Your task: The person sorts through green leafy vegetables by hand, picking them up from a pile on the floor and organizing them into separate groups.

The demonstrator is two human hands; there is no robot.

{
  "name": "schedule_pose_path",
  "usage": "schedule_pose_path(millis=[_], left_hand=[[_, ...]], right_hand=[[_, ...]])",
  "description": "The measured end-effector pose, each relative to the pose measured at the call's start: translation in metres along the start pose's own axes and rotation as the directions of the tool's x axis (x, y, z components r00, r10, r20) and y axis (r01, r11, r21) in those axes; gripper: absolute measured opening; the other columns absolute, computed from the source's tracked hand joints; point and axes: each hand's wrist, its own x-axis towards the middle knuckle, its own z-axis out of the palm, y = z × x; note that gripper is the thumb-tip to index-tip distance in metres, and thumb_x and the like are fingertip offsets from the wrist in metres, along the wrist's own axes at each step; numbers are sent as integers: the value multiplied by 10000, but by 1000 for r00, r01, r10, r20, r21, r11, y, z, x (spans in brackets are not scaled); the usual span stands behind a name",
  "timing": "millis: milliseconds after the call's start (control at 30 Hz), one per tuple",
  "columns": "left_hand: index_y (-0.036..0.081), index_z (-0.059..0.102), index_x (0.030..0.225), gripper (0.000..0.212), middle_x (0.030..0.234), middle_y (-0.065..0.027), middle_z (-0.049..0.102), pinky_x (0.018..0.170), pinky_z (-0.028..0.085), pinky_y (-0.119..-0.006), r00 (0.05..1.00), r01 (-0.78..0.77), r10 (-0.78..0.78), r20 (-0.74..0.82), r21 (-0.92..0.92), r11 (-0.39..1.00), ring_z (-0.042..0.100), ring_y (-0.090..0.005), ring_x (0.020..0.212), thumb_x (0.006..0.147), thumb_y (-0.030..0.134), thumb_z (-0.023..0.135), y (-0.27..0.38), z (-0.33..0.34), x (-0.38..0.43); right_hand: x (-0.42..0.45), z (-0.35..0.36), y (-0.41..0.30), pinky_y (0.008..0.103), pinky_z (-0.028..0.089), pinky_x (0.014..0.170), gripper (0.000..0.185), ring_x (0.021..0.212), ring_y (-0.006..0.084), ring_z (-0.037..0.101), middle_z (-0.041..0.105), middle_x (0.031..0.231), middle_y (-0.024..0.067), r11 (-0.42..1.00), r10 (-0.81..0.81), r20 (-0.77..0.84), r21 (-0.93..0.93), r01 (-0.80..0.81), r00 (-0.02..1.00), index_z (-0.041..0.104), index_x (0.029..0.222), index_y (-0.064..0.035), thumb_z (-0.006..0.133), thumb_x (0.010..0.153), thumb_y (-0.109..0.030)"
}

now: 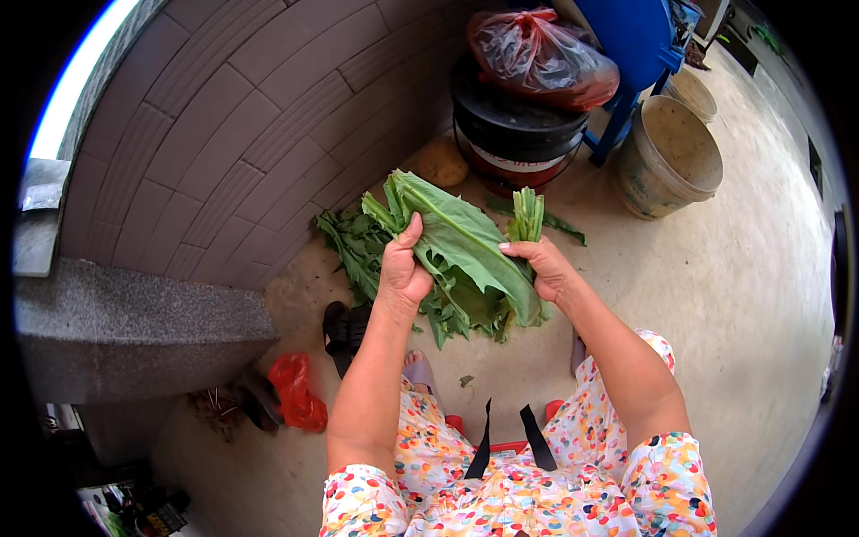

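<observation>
Both of my hands grip large green leaves above the floor in front of my knees. My left hand point(405, 267) is closed around leaves by their stalk ends, its thumb lying on top. A broad leafy-vegetable leaf point(463, 231) with a pale midrib stretches from there across to my right hand point(545, 266). The right hand holds a bundle of cut stalks point(526, 215) that points up past its thumb. Torn leaf edges hang below, between the hands. Behind my left hand, a heap of leaves point(352, 248) lies on the floor by the wall; part of it is hidden.
Beyond the leaves stands a lidded bucket point(517, 144) with a tied plastic bag point(543, 60) on top. A plastic pail point(671, 158) is to its right, near a blue machine point(627, 47). At left are dark sandals point(343, 332), a red plastic bag point(298, 393) and a stone ledge point(141, 322).
</observation>
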Motion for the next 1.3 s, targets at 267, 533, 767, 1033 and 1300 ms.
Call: schedule_pose_path(millis=[267,533,767,1033,1300], left_hand=[[18,576,985,215,969,-101,601,836,451,-398,997,-77,78,-1,134,988,566,-249,913,810,143,577,28,-28,-5],[2,584,907,120,794,-89,590,615,463,-339,926,-141,300,-228,529,837,564,-195,734,831,74,527,13,-19,11],[-6,571,921,142,840,-52,584,620,420,-304,770,191,472,-429,862,470,510,-146,715,847,111,538,21,-31,16],[38,531,1062,240,1012,-48,568,822,445,-360,934,-212,294,-201,352,912,543,-186,908,842,133,558,12,-31,18],[37,508,1107,279,1095,-84,545,918,394,-421,967,-96,90,-240,-14,995,516,-251,998,894,211,462,16,-38,26]], right_hand=[[1,-2,2,264,432,513,155,584,100,519,624,759,57,969,-19,-51,-245,6,999,585,852,-30,625,757,-146],[1,-11,-2,236,358,428,149,491,73,455,620,679,49,948,6,-235,-309,-80,972,581,754,-50,568,798,-192],[4,-10,-2,248,368,428,149,493,93,479,601,657,63,981,2,-175,-190,-35,985,570,770,-33,578,787,-181],[3,-10,-4,255,399,439,114,502,109,498,588,646,75,998,-45,-146,-60,37,988,561,821,-27,608,746,-99],[0,-6,-5,245,402,435,192,520,100,494,609,785,95,995,6,0,-103,-6,1000,558,872,-6,630,703,-60]])
